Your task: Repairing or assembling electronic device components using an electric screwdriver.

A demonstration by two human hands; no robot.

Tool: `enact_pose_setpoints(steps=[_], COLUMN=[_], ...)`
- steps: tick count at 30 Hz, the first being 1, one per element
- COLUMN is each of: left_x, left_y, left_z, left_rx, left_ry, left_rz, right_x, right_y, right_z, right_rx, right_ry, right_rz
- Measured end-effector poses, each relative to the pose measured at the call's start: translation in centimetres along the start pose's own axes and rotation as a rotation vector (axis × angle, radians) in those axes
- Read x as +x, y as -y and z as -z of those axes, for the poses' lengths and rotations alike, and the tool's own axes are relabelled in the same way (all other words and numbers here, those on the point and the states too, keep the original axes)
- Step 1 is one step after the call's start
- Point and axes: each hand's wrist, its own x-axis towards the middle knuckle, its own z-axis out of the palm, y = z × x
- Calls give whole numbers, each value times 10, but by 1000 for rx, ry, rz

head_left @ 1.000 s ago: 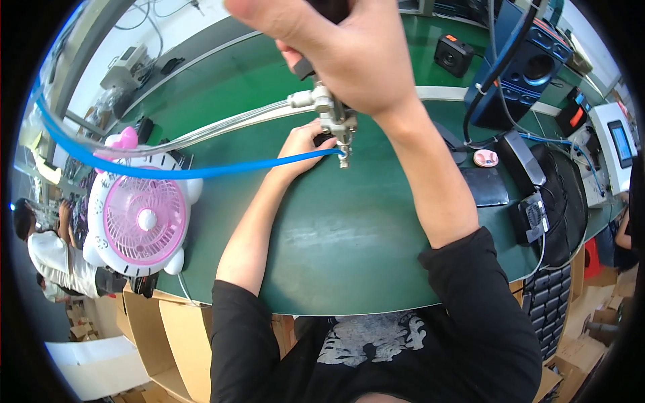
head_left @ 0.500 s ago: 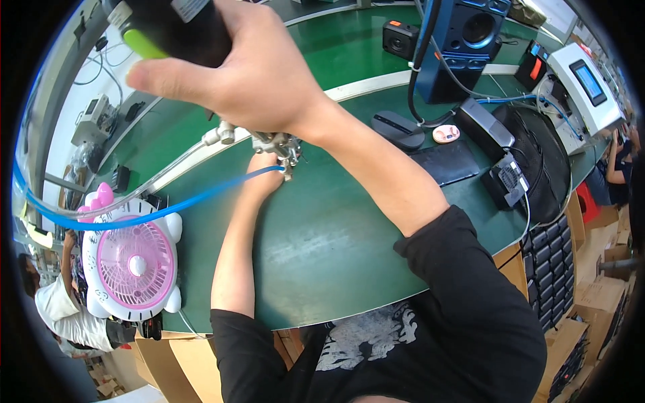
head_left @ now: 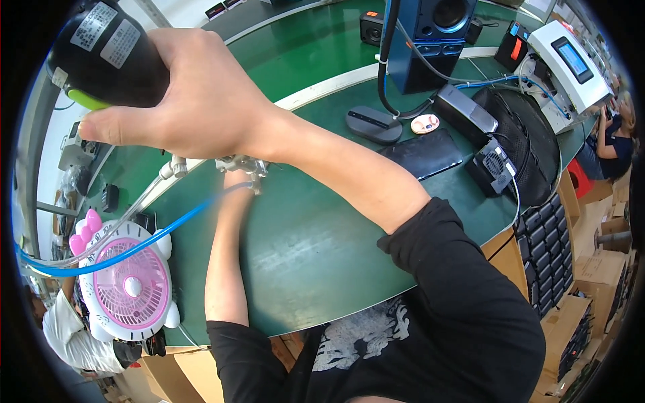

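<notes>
Our right hand (head_left: 195, 101), wrapped round the black canister (head_left: 111, 60), has swung leftward, raised beyond the fan (head_left: 132, 287). That hides our left hand, whose grip we cannot tell.

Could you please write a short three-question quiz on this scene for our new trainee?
1. True or false: the right hand is gripping the black labelled tool.

2. Fill in the colour: the opaque hose crossing in front of the pink-and-white fan is ____.

3. Which of these is in view to the right of the tall speaker?
A) a green desk lamp
B) a white device with a lit screen
C) a red kettle

Key: 1. True. 2. Blue. 3. B.
</notes>
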Motion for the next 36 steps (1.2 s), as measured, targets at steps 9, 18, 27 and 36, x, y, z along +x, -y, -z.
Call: enact_pose_setpoints(steps=[9, 18, 27, 36], left_x=[6, -2, -1, 4], left_y=[-10, -9, -56, -30], left_z=[4, 11, 37, 45], left_rx=[-102, -191, -419, -542], left_ry=[16, -3, -63, -403], left_rz=[14, 70, -120, 63], right_x=[4, 5, 2, 1], right_y=[-2, -1, 16, 16], right_z=[1, 4, 6, 6], right_rx=[-1, 18, 192, 199], right_ry=[3, 6, 80, 95], right_rz=[29, -2, -93, -124])
